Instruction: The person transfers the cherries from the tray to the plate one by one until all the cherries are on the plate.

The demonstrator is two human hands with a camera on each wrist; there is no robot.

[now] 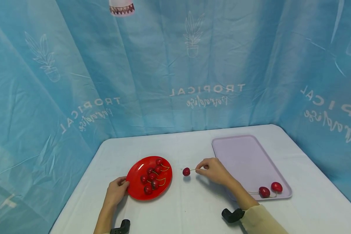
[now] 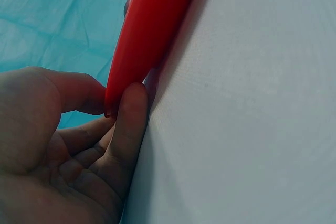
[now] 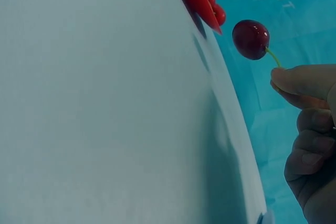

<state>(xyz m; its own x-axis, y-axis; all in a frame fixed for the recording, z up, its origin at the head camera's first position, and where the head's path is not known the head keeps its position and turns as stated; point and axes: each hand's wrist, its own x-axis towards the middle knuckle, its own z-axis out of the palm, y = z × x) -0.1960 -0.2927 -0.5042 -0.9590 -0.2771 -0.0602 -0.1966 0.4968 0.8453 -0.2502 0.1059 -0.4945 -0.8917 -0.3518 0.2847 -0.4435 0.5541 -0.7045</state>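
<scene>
Cherry (image 1: 186, 171), round and dark red, is held in air beside the right edge of the round glossy red plate (image 1: 136, 188); your right hand (image 1: 213, 169) pinches its thin green stem (image 3: 272, 56), probably to spare the fruit. Your left hand (image 1: 116, 191) pinches the plate's left edge, perhaps to steady it.

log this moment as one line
left hand: grips red plate at rim | right hand: holds cherry by stem, above table | purple tray: two cherries visible
</scene>
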